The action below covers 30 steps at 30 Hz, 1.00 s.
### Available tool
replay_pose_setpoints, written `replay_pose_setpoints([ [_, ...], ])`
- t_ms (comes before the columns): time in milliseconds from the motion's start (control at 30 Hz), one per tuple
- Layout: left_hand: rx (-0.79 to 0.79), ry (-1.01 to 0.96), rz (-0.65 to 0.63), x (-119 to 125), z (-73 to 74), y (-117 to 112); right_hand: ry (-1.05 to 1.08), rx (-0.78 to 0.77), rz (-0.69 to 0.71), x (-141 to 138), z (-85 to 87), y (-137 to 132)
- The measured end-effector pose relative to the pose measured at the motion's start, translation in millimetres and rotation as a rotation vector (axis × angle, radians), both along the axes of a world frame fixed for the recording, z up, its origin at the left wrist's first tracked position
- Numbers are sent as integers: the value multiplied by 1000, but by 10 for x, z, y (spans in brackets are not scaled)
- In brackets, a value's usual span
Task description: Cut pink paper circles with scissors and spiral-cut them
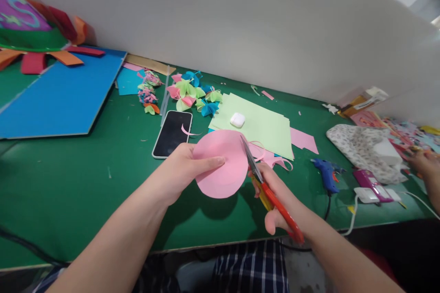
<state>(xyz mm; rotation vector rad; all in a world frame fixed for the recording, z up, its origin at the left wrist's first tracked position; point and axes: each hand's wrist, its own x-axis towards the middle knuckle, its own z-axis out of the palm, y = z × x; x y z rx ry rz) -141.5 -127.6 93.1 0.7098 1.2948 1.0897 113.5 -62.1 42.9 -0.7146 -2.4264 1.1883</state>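
My left hand (pixel 187 167) pinches a round pink paper disc (pixel 223 183) at its left side, thumb lying on top. Red-and-yellow-handled scissors (pixel 275 201) are gripped in my right hand (pixel 275 187), their blades at the disc's upper right edge. Whether the paper lies between the blades I cannot tell. Thin curled pink paper strips (pixel 271 159) lie on the table just beyond the scissors. A black-screened phone (pixel 168 135) lies behind my left hand, with a small pink sliver (pixel 187 131) on it. Pale green sheets (pixel 264 123) lie beyond the disc.
A white case (pixel 237 120) sits on the green sheets. Folded paper flowers (pixel 189 91) lie behind the phone. At left stands a blue board (pixel 68 100). A blue glue gun (pixel 326 175) and a power strip (pixel 374 192) lie right, near another person's hand (pixel 424 162).
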Motion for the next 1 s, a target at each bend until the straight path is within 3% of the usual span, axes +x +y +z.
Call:
replay_pose_setpoints([
  [200,-10,14,-45,35,3,-12,81,-137,-18,-49,151,-13],
  [433,-26,42,-64,14,1,-8,-1,-70,-66,-14,165,-2],
  [667,-30,52,-110,3,-1,-27,-19,-135,-55,109,202,24],
  [1000,-59,153,-177,67,207,-107,26,-29,-12,258,303,-48],
])
